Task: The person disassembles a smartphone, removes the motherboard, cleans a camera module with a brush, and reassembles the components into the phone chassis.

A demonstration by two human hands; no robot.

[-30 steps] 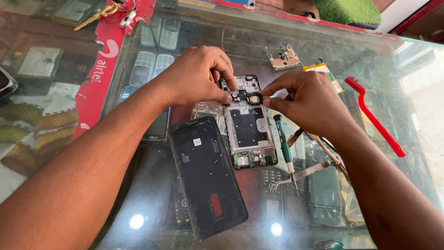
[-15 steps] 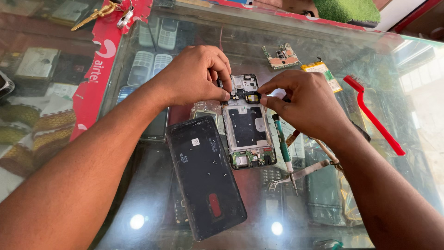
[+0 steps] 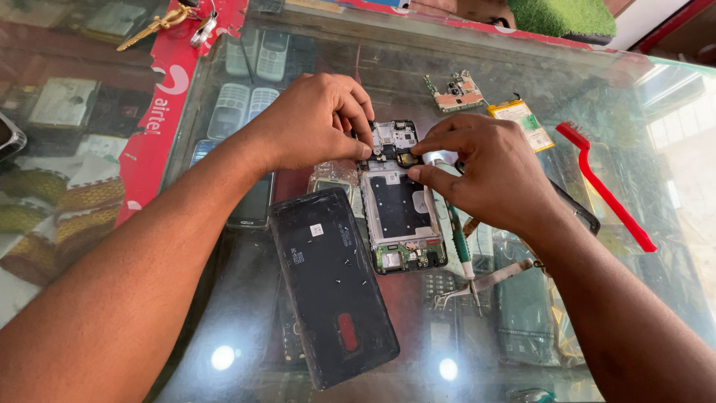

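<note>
Under the glass counter top (image 3: 224, 313), which serves as a display case, old keypad phones (image 3: 246, 101) and other handsets are seen laid in rows. At the far left a red strip sign (image 3: 160, 112) with white lettering is laid along the case edge, and a brass key (image 3: 153, 26) rests at its top end. A black back cover (image 3: 332, 283) is laid inner side up on the glass, just left of the opened phone (image 3: 403, 205).

The left hand (image 3: 313, 123) is curled over the upper left corner of the opened phone, its fingertips pressed on the top board. The right hand (image 3: 488, 172) is closed in a pinch at a small part on the same top edge, while a green-handled screwdriver (image 3: 461, 246) is tucked under its palm, tip pointing toward the person. Metal tweezers (image 3: 485, 282) lie just right of the phone's lower end.

Further back a loose circuit board (image 3: 456, 91) is seen, then a flat battery with a yellow label (image 3: 520, 119), then a red brush (image 3: 604, 186) at the right.

Compared with the earlier frames, both hands are kept at the same top edge; only the view is shifted slightly.
</note>
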